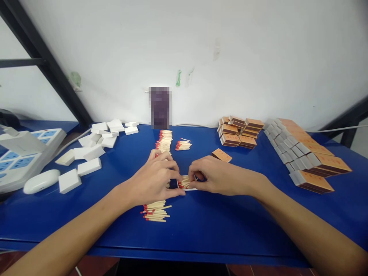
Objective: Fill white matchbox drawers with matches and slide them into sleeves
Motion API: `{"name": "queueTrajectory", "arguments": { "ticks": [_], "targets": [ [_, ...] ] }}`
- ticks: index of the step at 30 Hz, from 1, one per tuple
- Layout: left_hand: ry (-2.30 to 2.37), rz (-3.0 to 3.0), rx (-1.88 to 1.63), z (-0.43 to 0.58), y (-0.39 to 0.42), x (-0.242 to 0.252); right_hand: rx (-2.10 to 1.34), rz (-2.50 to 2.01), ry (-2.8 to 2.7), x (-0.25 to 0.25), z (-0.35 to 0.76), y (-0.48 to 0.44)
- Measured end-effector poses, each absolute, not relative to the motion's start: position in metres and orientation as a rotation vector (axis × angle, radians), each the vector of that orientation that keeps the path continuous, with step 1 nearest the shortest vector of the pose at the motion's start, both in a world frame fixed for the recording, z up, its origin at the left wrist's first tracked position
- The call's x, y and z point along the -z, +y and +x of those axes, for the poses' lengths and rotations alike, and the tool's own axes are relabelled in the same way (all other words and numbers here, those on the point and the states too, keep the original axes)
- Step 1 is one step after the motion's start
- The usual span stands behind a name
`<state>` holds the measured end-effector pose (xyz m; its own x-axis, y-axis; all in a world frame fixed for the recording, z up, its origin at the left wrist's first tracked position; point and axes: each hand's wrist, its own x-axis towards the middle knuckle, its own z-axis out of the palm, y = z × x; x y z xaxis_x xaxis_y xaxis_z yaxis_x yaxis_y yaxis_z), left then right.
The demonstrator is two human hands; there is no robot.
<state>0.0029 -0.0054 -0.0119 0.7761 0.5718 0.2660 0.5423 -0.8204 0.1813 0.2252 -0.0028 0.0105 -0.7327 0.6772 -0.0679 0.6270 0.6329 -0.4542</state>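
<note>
A small white matchbox tray filled with red-tipped matches lies between my hands on the blue table. My left hand is closed on the tray's left end, thumb at the near side and fingers at the far side. At the tray's right part, my right hand is curled, thumb and forefinger pinched at the matches inside. Loose matches form a long row running behind and under my left hand, ending in a nearer pile. A smaller bunch of matches lies just right of the row.
White empty trays are scattered at left, beside a white rounded case and a power strip. An orange matchbox sleeve lies behind my right hand. Stacked matchboxes and rows of orange sleeves stand at right. A blurred dark rectangle leans on the wall.
</note>
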Motion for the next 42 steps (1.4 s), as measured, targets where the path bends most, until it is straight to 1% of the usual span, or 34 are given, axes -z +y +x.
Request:
{"name": "queueTrajectory", "arguments": {
  "ticks": [7,12,19,22,27,30,36,42],
  "targets": [
    [0.878,2.910,-0.404,0.003,-0.007,0.009,-0.908,-1.066,-2.645,-0.010,0.223,-0.004],
    [0.896,2.895,-0.420,0.003,-0.007,0.010,-0.837,-1.081,-2.645,-0.011,0.227,-0.001],
    [0.921,2.887,-0.450,0.003,-0.008,0.011,-0.858,-1.057,-2.610,-0.011,0.226,-0.002],
    [0.926,2.885,-0.494,0.003,-0.009,0.010,-0.707,-1.118,-2.562,-0.009,0.224,0.002],
    [0.978,2.795,-0.624,0.004,-0.010,0.007,-0.375,-1.365,-2.337,0.011,0.220,0.029],
    [0.971,2.743,-0.779,0.002,-0.009,0.005,-0.216,-1.394,-2.358,0.024,0.216,0.047],
    [0.903,2.604,-1.059,-0.006,-0.003,0.005,-0.169,-1.385,-2.406,0.033,0.212,0.063],
    [0.834,2.564,-1.236,-0.008,-0.004,0.005,-0.277,-1.391,-2.418,0.028,0.211,0.067]
  ]
}}
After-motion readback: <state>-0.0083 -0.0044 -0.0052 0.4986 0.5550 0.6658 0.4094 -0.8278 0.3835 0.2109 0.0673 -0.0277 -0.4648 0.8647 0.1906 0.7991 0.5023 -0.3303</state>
